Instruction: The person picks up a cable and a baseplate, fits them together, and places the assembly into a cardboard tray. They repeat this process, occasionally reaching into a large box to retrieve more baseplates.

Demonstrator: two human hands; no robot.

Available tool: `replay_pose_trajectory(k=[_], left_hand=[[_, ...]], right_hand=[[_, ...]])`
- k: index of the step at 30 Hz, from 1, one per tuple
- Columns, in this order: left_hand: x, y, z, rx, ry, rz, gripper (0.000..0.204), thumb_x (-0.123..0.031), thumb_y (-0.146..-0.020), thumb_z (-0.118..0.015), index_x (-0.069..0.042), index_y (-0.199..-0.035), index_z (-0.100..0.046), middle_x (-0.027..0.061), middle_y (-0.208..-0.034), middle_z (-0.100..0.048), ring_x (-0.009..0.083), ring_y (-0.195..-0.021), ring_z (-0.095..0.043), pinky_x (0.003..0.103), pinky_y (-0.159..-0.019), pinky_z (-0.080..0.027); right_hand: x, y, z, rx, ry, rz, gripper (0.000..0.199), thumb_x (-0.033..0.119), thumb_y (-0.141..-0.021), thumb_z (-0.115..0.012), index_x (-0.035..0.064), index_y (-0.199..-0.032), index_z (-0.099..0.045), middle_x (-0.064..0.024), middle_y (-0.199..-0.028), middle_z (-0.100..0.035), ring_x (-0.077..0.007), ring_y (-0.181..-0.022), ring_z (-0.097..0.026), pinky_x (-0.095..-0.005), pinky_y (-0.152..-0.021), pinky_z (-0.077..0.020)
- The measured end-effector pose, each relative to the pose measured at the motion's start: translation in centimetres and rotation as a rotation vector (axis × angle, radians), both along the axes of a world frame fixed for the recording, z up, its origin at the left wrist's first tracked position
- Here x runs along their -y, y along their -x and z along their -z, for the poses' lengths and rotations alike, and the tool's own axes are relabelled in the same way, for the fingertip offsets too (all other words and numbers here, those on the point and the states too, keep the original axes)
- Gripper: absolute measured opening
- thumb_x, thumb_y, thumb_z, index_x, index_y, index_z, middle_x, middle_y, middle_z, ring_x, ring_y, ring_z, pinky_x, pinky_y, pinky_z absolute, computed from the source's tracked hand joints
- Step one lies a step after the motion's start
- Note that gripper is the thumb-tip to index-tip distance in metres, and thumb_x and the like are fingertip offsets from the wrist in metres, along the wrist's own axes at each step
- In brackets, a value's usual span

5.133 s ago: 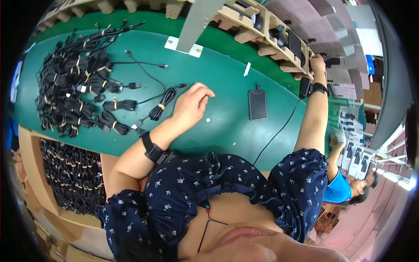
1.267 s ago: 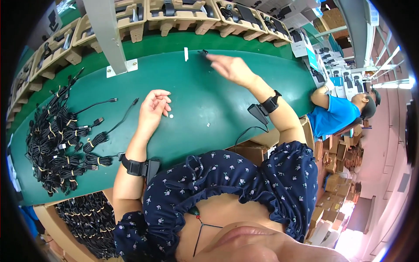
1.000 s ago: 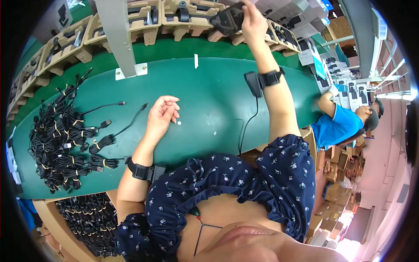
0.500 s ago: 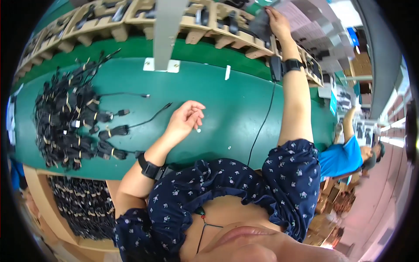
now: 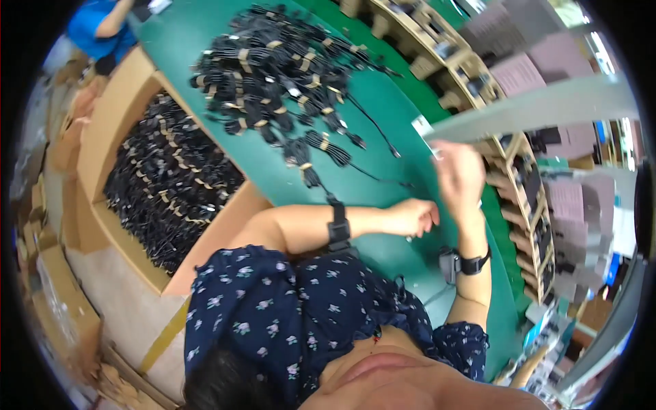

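My left hand (image 5: 413,219) hovers low over the green table (image 5: 369,256), its fingers curled inward. A small white speck shows at its underside; what the fingers hold, if anything, is hidden. My right hand (image 5: 461,174) is raised beside the grey metal post (image 5: 540,109), smeared by motion, so its fingers are unclear. A small pale spot shows near its fingertips. Behind my left hand lies a large heap of black cables (image 5: 273,75), coiled and tied with tan bands. One tied cable bundle (image 5: 329,147) lies closest to my hands, its loose end stretching toward them.
A large cardboard box (image 5: 113,137) full of bundled black cables stands against the table edge on the left. Along the far right side runs a row of cardboard trays (image 5: 509,147) with dark devices. Another person in blue (image 5: 102,27) is at the upper left.
My view has swung left toward the cable heap and the box. My right hand has come back from the tray row, away from the dark item there. My left hand stays curled.
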State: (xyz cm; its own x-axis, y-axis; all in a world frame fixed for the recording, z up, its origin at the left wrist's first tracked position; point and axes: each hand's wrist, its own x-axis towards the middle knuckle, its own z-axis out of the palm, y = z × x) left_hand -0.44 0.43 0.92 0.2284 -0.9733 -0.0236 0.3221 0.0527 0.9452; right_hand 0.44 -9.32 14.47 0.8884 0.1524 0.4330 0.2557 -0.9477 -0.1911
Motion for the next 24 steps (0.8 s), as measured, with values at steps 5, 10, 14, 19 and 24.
replay_pose_trajectory(k=[5,10,14,19,24], left_hand=[[3.6,1.2,3.2,-0.52,0.32,0.024,0.021,-0.007,-0.086,-0.048,-0.004,-0.107,-0.051,0.0111,-0.104,-0.056,0.0168,-0.092,-0.055,0.031,-0.079,-0.045],[1.3,-0.9,0.5,0.023,0.064,0.011,0.018,-0.008,-0.085,-0.048,-0.004,-0.102,-0.053,0.0103,-0.095,-0.058,0.0161,-0.084,-0.056,0.03,-0.072,-0.046],[1.1,-1.2,-0.2,0.103,0.023,0.071,0.016,-0.009,-0.084,-0.048,-0.004,-0.099,-0.054,0.0097,-0.089,-0.06,0.0155,-0.077,-0.057,0.029,-0.067,-0.047],[0.9,-1.4,-1.0,0.152,-0.034,0.162,0.015,-0.01,-0.083,-0.049,-0.003,-0.094,-0.056,0.009,-0.081,-0.062,0.0149,-0.068,-0.059,0.027,-0.06,-0.048],[-1.0,-1.6,-3.3,-0.243,0.115,0.098,0.036,-0.017,-0.08,-0.061,-0.004,-0.109,-0.042,0.0063,-0.075,-0.055,0.009,-0.055,-0.051,0.019,-0.043,-0.036]], right_hand=[[-9.4,-6.0,4.3,-0.347,-0.006,-0.336,0.047,0.035,-0.071,-0.065,0.0038,-0.102,-0.051,-0.0124,-0.092,-0.054,-0.0296,-0.088,-0.052,-0.0384,-0.073,-0.0443],[-11.0,-7.7,6.3,-0.684,-0.173,-0.252,0.055,0.028,-0.066,-0.073,0.0032,-0.104,-0.042,-0.0125,-0.079,-0.054,-0.0295,-0.076,-0.055,-0.0375,-0.067,-0.0446],[-9.6,-5.9,5.8,-0.729,-0.32,-0.119,0.053,0.012,-0.075,-0.065,0.0033,-0.12,-0.038,-0.0086,-0.073,-0.052,-0.0207,-0.068,-0.055,-0.0318,-0.064,-0.0455],[-6.4,-3.0,5.3,-0.722,-1.026,0.001,0.03,0.007,-0.089,-0.042,-0.0014,-0.117,-0.042,-0.0065,-0.08,-0.055,-0.0152,-0.068,-0.057,-0.025,-0.064,-0.0483],[-2.4,1.0,1.6,-0.409,-1.471,0.233,0.031,0.022,-0.093,-0.04,0.001,-0.117,-0.044,0.0006,-0.068,-0.044,-0.007,-0.052,-0.039,-0.0192,-0.046,-0.0312]])
